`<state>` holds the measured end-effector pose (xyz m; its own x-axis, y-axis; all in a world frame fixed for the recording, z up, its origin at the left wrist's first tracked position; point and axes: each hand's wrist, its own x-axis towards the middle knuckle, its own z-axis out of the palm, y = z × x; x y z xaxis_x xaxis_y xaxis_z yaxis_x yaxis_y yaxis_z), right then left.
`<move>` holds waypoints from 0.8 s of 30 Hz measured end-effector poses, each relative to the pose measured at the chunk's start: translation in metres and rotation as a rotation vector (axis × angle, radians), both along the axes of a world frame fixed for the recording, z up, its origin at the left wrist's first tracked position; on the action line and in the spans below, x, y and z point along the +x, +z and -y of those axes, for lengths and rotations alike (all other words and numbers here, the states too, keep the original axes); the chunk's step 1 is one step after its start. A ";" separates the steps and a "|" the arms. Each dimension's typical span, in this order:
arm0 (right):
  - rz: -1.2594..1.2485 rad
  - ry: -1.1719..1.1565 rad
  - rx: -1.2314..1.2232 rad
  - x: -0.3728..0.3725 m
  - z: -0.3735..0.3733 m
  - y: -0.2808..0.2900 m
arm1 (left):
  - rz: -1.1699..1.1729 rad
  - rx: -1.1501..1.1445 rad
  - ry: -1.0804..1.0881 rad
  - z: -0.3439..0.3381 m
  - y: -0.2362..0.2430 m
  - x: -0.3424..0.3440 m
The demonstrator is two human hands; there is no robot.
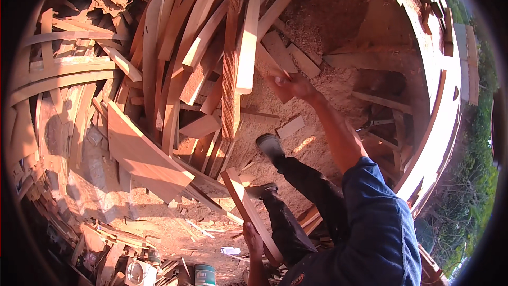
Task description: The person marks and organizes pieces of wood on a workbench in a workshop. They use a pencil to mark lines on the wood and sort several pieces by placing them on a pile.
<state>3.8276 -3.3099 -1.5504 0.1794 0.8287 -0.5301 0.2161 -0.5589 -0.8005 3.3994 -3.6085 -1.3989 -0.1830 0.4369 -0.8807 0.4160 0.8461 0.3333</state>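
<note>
My left hand (253, 238) grips a narrow wooden board (241, 199) low in the view, held at a slant beside my legs. My right hand (293, 86) is stretched out toward the upper middle, its fingers closed on a flat wooden piece (272, 66) among the stacked timber. Long pale planks (248, 32) lean just above that hand, next to a rough reddish-brown plank (232, 100). Short offcuts (304, 59) lie beside my right hand on sawdust-covered ground.
Curved strips and boards pile up at the left (69, 79), with a wide board (148, 153) below them. A long bright timber edge (431, 143) runs down the right, with greenery beyond. A green can (205, 274) and scrap wood sit at the bottom.
</note>
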 end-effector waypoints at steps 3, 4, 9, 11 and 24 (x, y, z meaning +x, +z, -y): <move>-0.130 -0.076 -0.100 0.003 0.019 0.025 | 0.005 0.014 0.021 0.017 -0.003 -0.011; -0.206 -0.140 -0.216 0.012 0.032 0.032 | 0.018 0.032 0.010 0.024 -0.004 -0.015; -0.144 -0.123 -0.320 0.024 0.083 0.071 | 0.041 0.043 -0.050 0.032 0.012 -0.021; -0.023 -0.037 -0.299 0.004 0.079 0.095 | 0.057 0.074 -0.057 0.036 0.015 -0.025; 0.824 0.149 -0.307 -0.146 0.282 0.364 | 0.548 -0.166 0.339 0.052 0.074 -0.074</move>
